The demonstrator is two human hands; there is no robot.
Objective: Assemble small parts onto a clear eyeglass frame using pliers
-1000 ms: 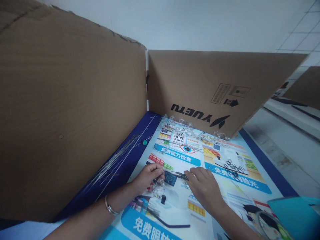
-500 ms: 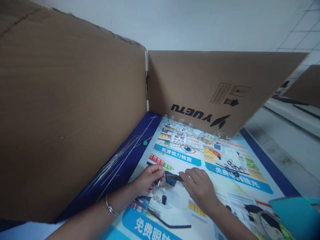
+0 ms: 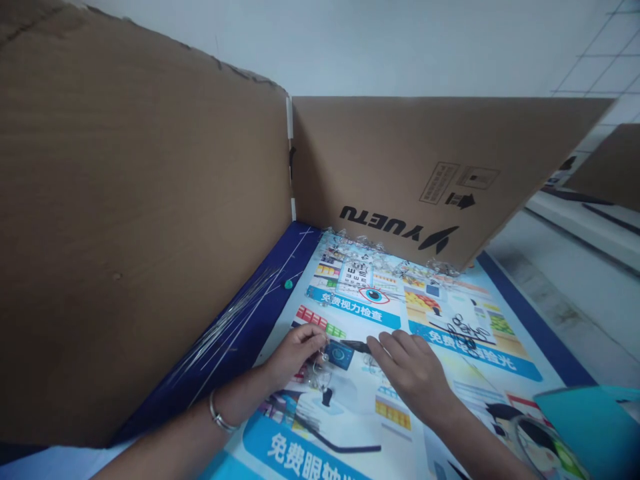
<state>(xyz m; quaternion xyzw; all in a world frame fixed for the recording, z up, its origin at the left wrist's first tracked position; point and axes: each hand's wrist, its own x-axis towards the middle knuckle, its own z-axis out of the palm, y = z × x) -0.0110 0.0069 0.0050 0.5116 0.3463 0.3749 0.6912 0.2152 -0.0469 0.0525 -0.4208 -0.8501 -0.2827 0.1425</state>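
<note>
My left hand (image 3: 304, 350) pinches a piece of shiny bent wire work (image 3: 320, 375), which dangles below the fingers; its exact kind is too small to make out. Around the dark handles of a pair of pliers (image 3: 358, 346) my right hand (image 3: 413, 373) is closed. The pliers' narrow tip points left toward my left hand, with a small gap between tip and fingers. Below the left hand, a bundle of short thin wires (image 3: 303, 419) lies on the printed poster sheet (image 3: 280, 400).
Long straight wires (image 3: 225, 327) and a green bead-like piece (image 3: 289, 284) lie on the blue strip at left. Clear curled pieces (image 3: 370, 250) line the cardboard wall (image 3: 380, 160). Black rings (image 3: 467, 333) sit at right, a teal object (image 3: 595, 427) at the lower right corner.
My right hand and the pliers have drawn back to the right, so the pliers' tip now stands apart from the left hand. The left hand stays nearly in place.
</note>
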